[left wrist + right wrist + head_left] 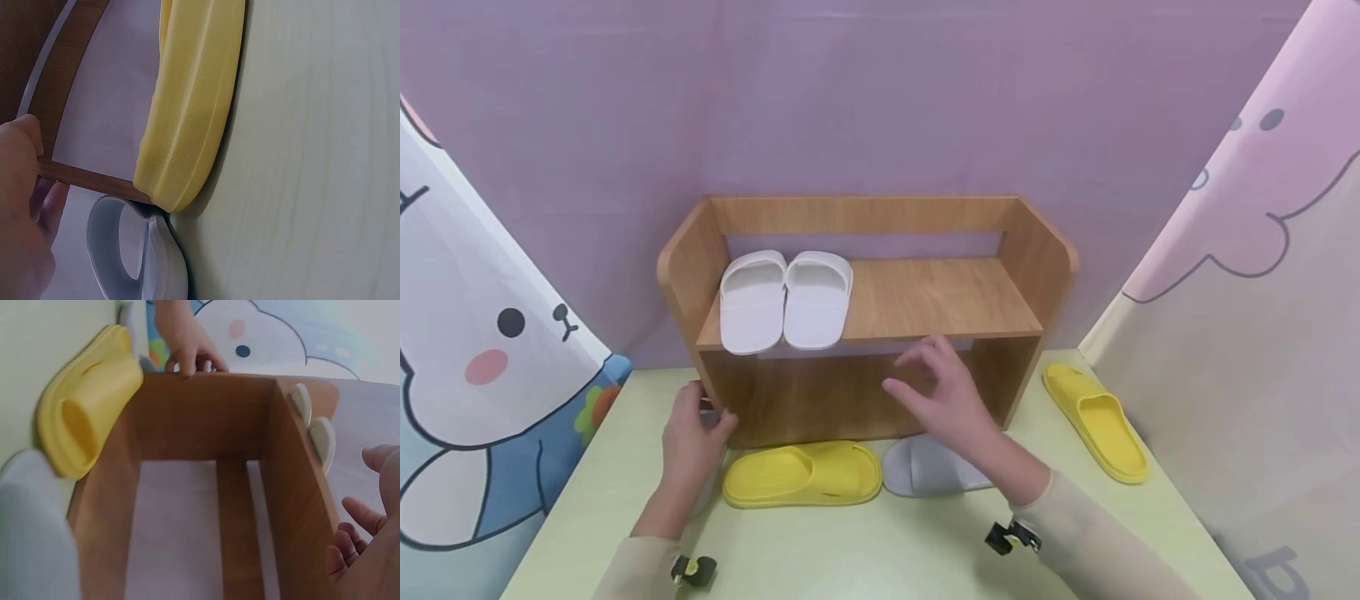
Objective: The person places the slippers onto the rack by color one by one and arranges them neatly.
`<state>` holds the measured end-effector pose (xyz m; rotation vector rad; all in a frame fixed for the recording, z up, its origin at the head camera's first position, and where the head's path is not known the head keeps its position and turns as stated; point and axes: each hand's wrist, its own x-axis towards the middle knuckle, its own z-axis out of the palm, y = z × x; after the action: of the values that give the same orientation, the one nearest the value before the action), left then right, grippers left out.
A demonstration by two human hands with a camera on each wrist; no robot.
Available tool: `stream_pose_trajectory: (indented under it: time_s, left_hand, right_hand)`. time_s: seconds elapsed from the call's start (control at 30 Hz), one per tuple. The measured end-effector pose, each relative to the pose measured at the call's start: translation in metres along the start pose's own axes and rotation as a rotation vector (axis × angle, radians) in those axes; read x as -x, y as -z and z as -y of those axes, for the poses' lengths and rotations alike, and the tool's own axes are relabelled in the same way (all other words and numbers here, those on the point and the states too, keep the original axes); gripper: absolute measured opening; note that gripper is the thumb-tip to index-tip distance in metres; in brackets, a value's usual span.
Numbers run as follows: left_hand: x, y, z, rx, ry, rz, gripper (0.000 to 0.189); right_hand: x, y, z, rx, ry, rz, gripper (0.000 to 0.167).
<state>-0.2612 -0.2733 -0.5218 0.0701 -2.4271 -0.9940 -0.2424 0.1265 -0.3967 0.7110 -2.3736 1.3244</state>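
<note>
A small wooden shoe rack (940,296) stands against the back cloth. My left hand (692,437) grips the front edge of its left side panel, with the thumb on one face and fingers on the other, as the left wrist view (22,206) also shows. In front of the lower compartment hovers my right hand (947,396), fingers loosely bent and holding nothing. Two white slippers (752,308) sit side by side on the upper shelf, at its left. Along the rack's base lie a yellow slipper (842,473) and a grey slipper (928,467).
Another yellow slipper (1101,425) lies right of the rack. Beside the left panel is a second grey slipper (165,262), mostly hidden by my left hand in the head view. Printed cloths (482,333) hang on both sides of the pale table (835,554).
</note>
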Motion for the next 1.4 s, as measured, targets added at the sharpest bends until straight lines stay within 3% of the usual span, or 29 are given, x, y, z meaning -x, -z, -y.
stream_pose_trajectory:
  time_s: [0.3, 0.93, 1.4]
  left_hand:
    - [0.001, 0.001, 0.000, 0.008, 0.000, 0.006, 0.048]
    - [0.001, 0.001, 0.002, 0.016, -0.007, 0.001, 0.048]
    - [0.002, 0.001, 0.002, 0.024, -0.014, -0.003, 0.049]
  right_hand:
    - [0.024, 0.023, -0.033, 0.018, -0.062, -0.004, 0.018]
    - [0.065, 0.057, -0.094, 0.066, -0.092, -0.024, 0.011]
    - [0.093, 0.085, -0.128, 0.163, -0.255, -0.074, 0.009]
